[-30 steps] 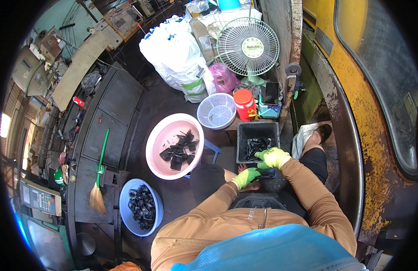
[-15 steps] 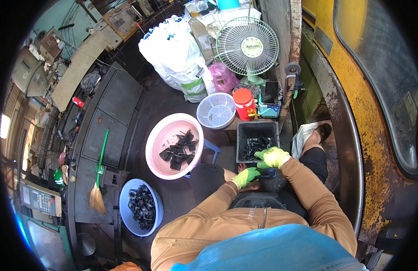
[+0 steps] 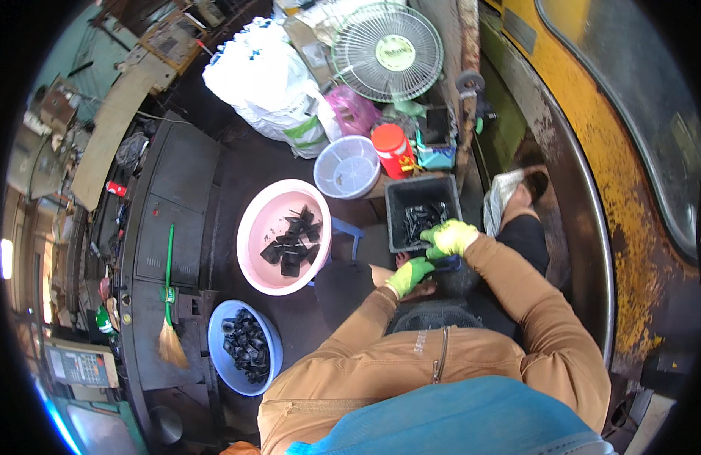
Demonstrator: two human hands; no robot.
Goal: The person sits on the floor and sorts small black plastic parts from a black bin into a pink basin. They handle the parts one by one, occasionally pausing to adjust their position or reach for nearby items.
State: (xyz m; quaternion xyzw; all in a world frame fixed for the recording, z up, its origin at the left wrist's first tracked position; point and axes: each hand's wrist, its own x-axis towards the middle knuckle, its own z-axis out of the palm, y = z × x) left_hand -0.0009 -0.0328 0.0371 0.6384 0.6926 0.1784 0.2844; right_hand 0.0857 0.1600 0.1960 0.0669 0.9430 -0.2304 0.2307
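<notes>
My two hands, in yellow-green gloves, are close together in front of my lap. The right hand (image 3: pixel 451 238) is at the near right corner of a black rectangular bin (image 3: pixel 390 227), its fingers curled. Long thin black pieces (image 3: pixel 422 216) lie in that bin. Nearer to me and to the left, my left hand (image 3: pixel 410 277) is closed, its fingertips turned toward the right one. Between and under the hands a dark blue item (image 3: pixel 446 264) shows in part; its kind is unclear. Whatever small thing the fingers hold is hidden by the gloves.
A pink basin (image 3: pixel 248 262) with black parts rests on a blue stool (image 3: pixel 347 236). Lower left stands a blue tub (image 3: pixel 214 349) of black parts. Beyond are a pale basket (image 3: pixel 346 168), a red jug (image 3: pixel 393 149), a fan (image 3: pixel 388 53) and white sacks (image 3: pixel 263 91).
The whole view has shifted and turned slightly, so the bin and basins sit higher and a little left. Both hands stay close together by the bin, with little movement of their own.
</notes>
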